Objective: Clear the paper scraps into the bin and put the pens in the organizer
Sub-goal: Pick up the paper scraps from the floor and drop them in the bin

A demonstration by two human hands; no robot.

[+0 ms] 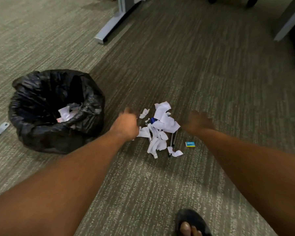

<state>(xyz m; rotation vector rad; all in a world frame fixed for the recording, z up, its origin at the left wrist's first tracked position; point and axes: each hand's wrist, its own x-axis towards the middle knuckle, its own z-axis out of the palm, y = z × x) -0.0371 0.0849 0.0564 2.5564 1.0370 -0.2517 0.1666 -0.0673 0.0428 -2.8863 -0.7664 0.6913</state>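
A person is reaching both blurred hands, left hand [126, 123] seemingly clutching paper scraps [160, 130], right hand [198, 121] unclear, likely needing a carry to the bin [24, 106].

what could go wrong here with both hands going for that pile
Pens lie half buried in the paper scraps, so a big scoop by the left hand and right hand might carry them into the bin. Loose scraps could drop on the carpet on the way. The small blue box might get missed.

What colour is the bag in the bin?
Black and shiny. The bin bag shows best in the head view, the only view, left of the paper scraps.
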